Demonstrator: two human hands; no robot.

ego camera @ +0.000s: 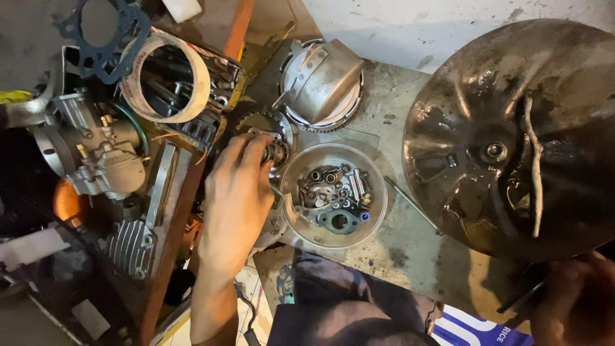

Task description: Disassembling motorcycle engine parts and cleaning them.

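My left hand (236, 202) reaches over the concrete ledge with its fingers closed on a small dark metal engine part (277, 151), just beside a toothed gear (264, 122). Right of the hand stands a clear plastic bowl (378, 192) holding several bolts, nuts and small metal pieces. My right hand (573, 304) is at the lower right corner, gripping the lower edge of a big, dirty, round metal disc (512, 134) that stands tilted. How the right fingers wrap it is partly hidden by the disc.
A round clutch-like housing (321, 83) lies behind the bowl. At the left are a carburettor (96, 150), a roll of tape (168, 77), a blue gasket (102, 35) and a finned cover (131, 247). A thin rod (413, 205) lies by the bowl.
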